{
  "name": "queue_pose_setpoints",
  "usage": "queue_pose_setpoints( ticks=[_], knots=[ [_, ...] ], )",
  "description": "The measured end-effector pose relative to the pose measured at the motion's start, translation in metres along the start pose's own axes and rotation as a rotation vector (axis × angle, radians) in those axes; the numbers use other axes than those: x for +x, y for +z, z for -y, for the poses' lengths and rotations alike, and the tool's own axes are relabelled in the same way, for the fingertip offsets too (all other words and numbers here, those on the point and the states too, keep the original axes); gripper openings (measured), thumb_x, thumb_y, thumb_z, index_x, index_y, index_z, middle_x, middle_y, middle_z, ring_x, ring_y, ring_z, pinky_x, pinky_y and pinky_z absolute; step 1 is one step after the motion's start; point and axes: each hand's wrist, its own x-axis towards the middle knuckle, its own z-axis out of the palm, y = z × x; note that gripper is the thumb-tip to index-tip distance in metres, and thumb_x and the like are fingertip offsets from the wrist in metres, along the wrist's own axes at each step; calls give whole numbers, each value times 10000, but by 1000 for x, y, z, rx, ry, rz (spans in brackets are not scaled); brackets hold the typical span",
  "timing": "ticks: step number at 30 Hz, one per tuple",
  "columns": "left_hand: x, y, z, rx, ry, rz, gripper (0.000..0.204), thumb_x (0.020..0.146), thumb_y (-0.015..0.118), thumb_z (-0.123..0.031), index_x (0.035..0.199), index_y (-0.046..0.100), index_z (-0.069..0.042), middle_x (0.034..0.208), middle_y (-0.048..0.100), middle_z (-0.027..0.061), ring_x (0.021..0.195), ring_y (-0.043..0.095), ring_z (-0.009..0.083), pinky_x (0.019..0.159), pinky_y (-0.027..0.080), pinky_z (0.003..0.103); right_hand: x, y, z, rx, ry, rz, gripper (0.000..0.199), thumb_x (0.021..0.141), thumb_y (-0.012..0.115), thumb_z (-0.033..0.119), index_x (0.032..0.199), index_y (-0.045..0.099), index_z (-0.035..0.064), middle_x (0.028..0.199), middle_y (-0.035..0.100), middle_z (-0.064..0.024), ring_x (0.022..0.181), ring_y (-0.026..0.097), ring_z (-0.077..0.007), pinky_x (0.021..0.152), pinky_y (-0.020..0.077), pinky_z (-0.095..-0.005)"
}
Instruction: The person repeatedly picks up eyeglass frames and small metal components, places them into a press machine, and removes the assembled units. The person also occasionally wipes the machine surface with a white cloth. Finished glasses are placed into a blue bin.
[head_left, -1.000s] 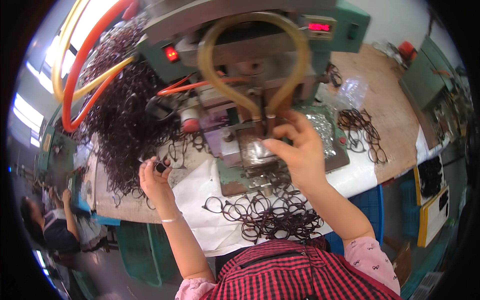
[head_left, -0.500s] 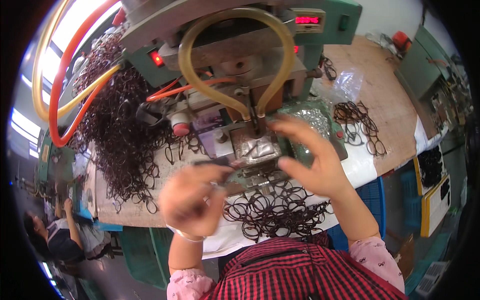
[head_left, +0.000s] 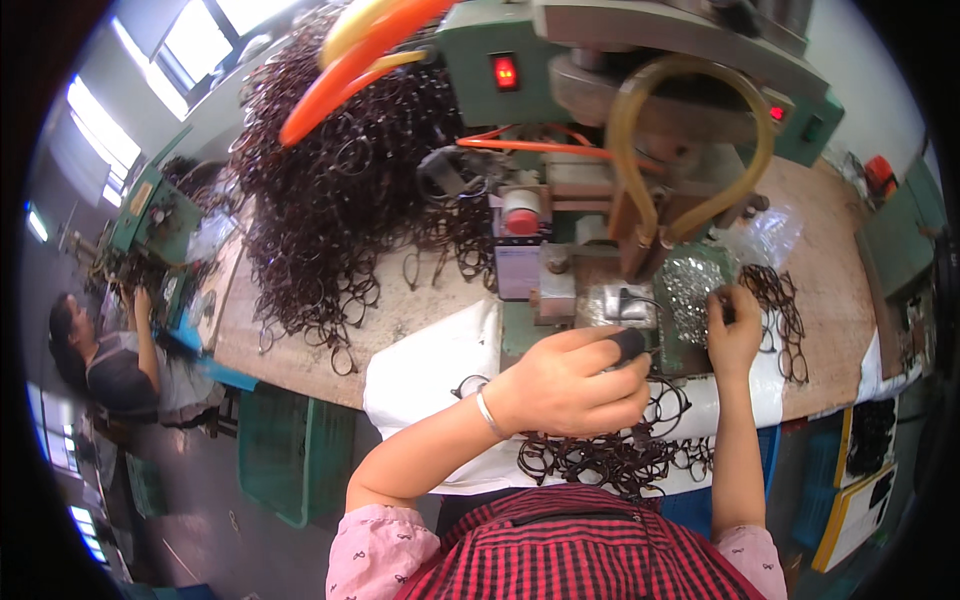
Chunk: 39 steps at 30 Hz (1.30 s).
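Note:
My left hand [head_left: 575,385] is curled closed in front of the press fixture [head_left: 625,305], with a black cover [head_left: 628,347] on one fingertip. Its fingers hide whatever they hold. A dark curved piece lies on the fixture's shiny face. My right hand [head_left: 736,325] reaches to the green tray's right side, fingertips pinched together beside a heap of small shiny metal pieces [head_left: 685,290]. What is in that pinch is too small to make out. Dark brown eyeglass frames [head_left: 610,460] lie piled below my left hand, on white sheeting near my apron.
A large heap of eyeglass frames [head_left: 340,180] covers the bench's left part. More frames [head_left: 785,320] lie right of the tray. The press carries a looped yellowish tube [head_left: 612,125] and a red button [head_left: 521,222]. Another person [head_left: 125,360] sits at a machine, far left.
The view has swung left, so the press sits further right. My right hand has gone from beside the press head to the metal pieces, its spread fingers now pinched. My left hand has moved toward the fixture.

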Motion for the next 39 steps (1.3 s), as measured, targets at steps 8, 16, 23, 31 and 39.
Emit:
queue_pose_setpoints(
  ticks=[8, 16, 23, 31, 39],
  knots=[
    [-22, 4, -27, -102, -254, -77, 216, 755, 696, -102, 964, 641, -87, 1126, 669, 86, 1000, 668, 244, 960, 550, 418, -3, 8, -2, 43, -7, 20, 99, 814, 664, 62, 901, 700, 30, 884, 671, -125, 827, 637, -286, 751, 496, -358],
    [-95, -60, 47, 486, -886, -287, 220, 777, 658, 63, 932, 712, -85, 1114, 691, 75, 973, 626, 323, 880, 467, 395, -17, -16, 15, 193, 99, 29, 110, 779, 674, 14, 881, 716, 16, 871, 693, -110, 829, 650, -247, 769, 497, -324],
    [-198, -58, 149, 596, -888, 481, 233, 703, 647, 21, 872, 760, -95, 1410, 548, 100, 1089, 549, 347, 957, 476, 409, -7, -8, 23, 204, 136, 92, 143, 792, 690, 31, 928, 733, 18, 916, 714, -127, 879, 658, -267, 809, 503, -344],
    [-186, -73, 82, 465, -1181, 156, 181, 927, 651, -165, 1055, 758, -95, 1292, 583, 128, 1089, 540, 317, 957, 446, 392, -35, -58, 22, 463, 418, 194, 98, 803, 723, 1, 900, 718, -5, 899, 700, -59, 825, 631, -132, 763, 496, -254],
    [-133, -42, 62, 152, -1147, -297, 176, 980, 600, -127, 944, 649, 39, 889, 593, 92, 818, 571, 216, 729, 465, 343, 34, -16, 118, 881, 205, 348, 332, 786, 734, 68, 1098, 641, 5, 875, 703, -74, 873, 655, -137, 810, 501, -273]
  ],
)
